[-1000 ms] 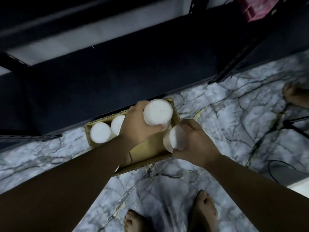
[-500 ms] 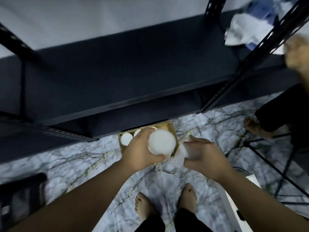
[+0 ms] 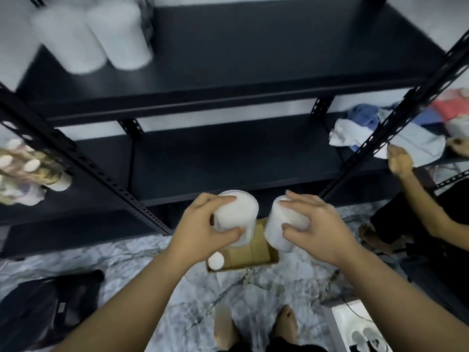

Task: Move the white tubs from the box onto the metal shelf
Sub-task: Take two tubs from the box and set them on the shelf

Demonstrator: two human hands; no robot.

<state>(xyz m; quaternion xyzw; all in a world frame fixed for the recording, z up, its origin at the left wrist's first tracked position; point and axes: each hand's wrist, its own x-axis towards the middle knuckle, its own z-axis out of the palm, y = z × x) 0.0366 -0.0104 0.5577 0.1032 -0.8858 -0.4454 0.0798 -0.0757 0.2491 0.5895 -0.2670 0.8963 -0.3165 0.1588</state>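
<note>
Left grip: the left hand holds a white tub, fingers over its top, thumb curled under its side.
Right grip: the right hand holds a second white tub, fingers and thumb wrapped round it.
Below the grips: the cardboard box lies on the marble floor, one tub in box at its left end.
Beyond the grips: the metal shelf; a slanted upright post crosses left of the left grip.
Far above-left: blurred shelved tubs on the upper level.
Right of right grip: another person's hand, by cloths.
Below-left: a black bag.
</note>
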